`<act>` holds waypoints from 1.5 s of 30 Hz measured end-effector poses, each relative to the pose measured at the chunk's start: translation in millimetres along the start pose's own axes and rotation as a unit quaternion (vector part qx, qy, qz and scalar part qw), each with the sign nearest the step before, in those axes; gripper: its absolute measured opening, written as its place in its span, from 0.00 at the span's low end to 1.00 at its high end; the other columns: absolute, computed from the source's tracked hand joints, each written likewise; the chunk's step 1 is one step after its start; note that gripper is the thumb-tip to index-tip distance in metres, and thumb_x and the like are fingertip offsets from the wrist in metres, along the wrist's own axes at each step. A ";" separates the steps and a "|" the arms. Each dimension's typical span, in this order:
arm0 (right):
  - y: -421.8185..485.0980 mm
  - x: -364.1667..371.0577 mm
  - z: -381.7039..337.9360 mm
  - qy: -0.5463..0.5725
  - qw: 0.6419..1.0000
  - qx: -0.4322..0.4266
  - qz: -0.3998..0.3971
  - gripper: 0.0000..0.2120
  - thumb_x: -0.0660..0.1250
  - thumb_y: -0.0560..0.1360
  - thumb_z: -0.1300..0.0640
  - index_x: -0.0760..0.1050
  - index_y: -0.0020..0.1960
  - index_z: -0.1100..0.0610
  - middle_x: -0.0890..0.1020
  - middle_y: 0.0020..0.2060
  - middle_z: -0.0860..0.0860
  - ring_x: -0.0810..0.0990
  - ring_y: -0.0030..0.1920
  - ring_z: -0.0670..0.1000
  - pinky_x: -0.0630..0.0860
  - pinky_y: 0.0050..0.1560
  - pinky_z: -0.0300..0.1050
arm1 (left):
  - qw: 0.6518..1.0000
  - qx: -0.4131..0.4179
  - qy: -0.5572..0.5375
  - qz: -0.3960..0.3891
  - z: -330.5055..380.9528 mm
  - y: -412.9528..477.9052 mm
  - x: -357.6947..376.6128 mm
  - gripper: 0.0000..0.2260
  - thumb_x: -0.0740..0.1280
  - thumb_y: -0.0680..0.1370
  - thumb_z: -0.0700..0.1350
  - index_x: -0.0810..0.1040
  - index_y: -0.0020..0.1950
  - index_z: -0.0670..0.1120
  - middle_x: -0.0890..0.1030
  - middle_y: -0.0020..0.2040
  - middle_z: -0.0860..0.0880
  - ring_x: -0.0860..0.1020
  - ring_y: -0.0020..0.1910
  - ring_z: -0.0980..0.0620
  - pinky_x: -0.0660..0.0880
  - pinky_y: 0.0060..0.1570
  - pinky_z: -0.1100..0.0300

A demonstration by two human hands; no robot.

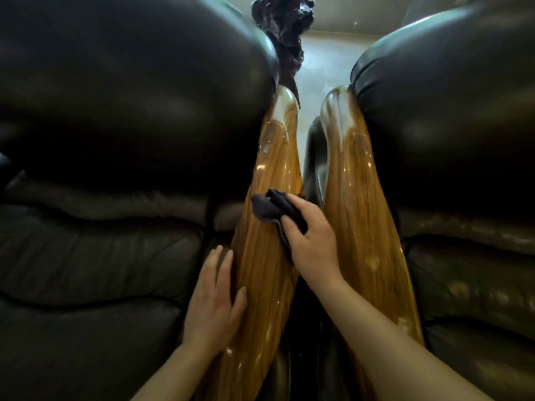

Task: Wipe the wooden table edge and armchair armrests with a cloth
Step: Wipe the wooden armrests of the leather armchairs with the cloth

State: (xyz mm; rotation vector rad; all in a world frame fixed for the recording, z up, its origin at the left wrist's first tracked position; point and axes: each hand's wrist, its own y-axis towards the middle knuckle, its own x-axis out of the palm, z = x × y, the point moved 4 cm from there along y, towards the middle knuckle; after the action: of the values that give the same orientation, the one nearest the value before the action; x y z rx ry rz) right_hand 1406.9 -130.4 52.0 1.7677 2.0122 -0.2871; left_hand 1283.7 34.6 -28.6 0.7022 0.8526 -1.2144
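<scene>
Right hand (312,241) was closed on a dark cloth (272,208), bunching it between thumb and fingers and pressing it against the top of the left-hand wooden armrest (266,256), about midway along its length. Left hand (214,299) lay flat and open, holding nothing, its palm against the outer flank of the same armrest nearer the person, as if steadying it. The step in hand looked like the armrest wipe; no table edge showed in the view, so that part of the task could not be judged.

From the cloth's place, the stretch toward the far rounded tip appeared not yet covered, and the next move would call for a long stroke along the grain, keeping the cloth flat enough to follow the curve down both sides. The second wooden armrest (367,227), just beside the first across a narrow gap, would call for the same stroke.

The cloth was soft, thin and crumpled, dark grey or near black. Both armrests were golden-brown wood with strong lengthwise grain under a thick glossy varnish that threw bright highlights; they were long, rounded and tapered to smooth knobs. Dark leather armchair cushions (101,256) swelled on either side, padded and seamed, with a dull sheen. A dark gnarled carving (285,30) stood beyond, over a pale floor.
</scene>
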 end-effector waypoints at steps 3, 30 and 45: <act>-31.6 38.3 9.0 -0.265 0.956 -0.116 -0.057 0.23 0.63 0.80 0.51 0.67 0.75 0.47 0.69 0.74 0.48 0.60 0.78 0.51 0.59 0.76 0.59 | 1.000 0.013 -0.013 0.007 4.5 2.6 9.2 0.33 0.55 0.78 0.57 0.49 0.80 0.49 0.51 0.81 0.48 0.51 0.79 0.53 0.59 0.75 0.52; 47.4 31.5 12.9 -0.320 0.924 -0.189 -0.093 0.18 0.66 0.77 0.53 0.76 0.66 0.53 0.77 0.67 0.53 0.68 0.73 0.55 0.64 0.73 0.58 | 0.978 0.205 0.033 0.019 10.1 3.1 6.2 0.30 0.64 0.73 0.49 0.68 0.75 0.44 0.64 0.78 0.44 0.59 0.78 0.45 0.60 0.72 0.43; 97.3 36.2 22.4 -0.208 0.974 -0.071 -0.051 0.17 0.61 0.81 0.51 0.73 0.70 0.46 0.70 0.74 0.46 0.55 0.79 0.49 0.57 0.77 0.55 | 0.988 0.140 0.033 0.061 70.2 115.4 -10.3 0.22 0.61 0.78 0.53 0.70 0.70 0.45 0.69 0.73 0.41 0.62 0.76 0.45 0.60 0.74 0.51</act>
State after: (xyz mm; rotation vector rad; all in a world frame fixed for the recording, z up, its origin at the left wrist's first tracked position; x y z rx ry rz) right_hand 1503.4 -92.6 28.7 1.3844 1.7721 -0.4897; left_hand 1407.7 6.2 18.2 1.0129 0.6873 -1.2177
